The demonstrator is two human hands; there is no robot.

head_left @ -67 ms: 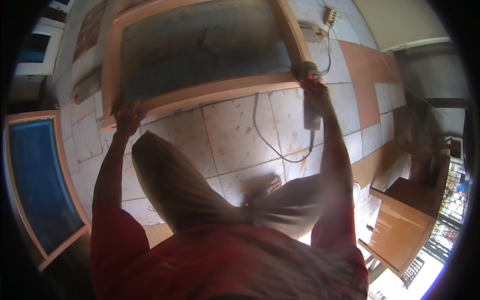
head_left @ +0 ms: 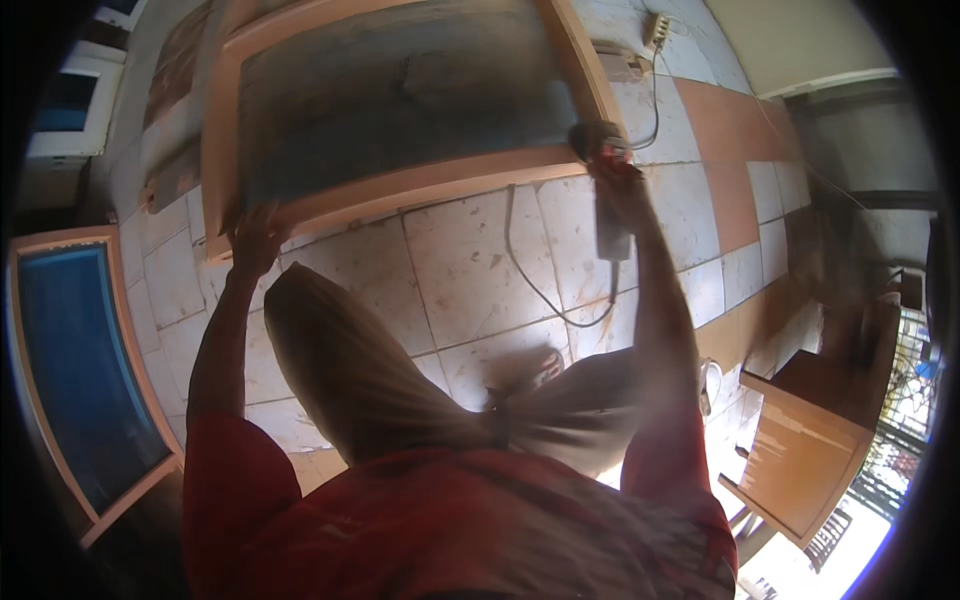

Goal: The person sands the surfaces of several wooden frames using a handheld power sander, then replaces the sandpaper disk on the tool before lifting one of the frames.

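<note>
A wooden frame (head_left: pixel 420 182) with a dark bluish panel (head_left: pixel 400 95) set inside it lies in front of me, raised a little off the tiled floor. My left hand (head_left: pixel 258 238) grips the frame at its near left corner, fingers over the edge. In my right hand (head_left: pixel 622 185) is an angle grinder (head_left: pixel 612 232) with a grey body and a red part near its head. Its dark round head rests on or just over the near right corner of the frame; the exact contact is blurred. From the grinder's rear runs a grey cord.
A second framed blue panel (head_left: pixel 85 370) leans or lies at the left. Wooden blocks (head_left: pixel 618 64) sit by the frame, and a power strip (head_left: pixel 657 32) lies beyond at the right. An orange-brown wooden cabinet (head_left: pixel 800 450) stands at the lower right. The cord (head_left: pixel 550 300) loops over the floor.
My right hand and the angle grinder have shifted slightly left along the frame's corner. The left hand keeps its place on the frame.
</note>
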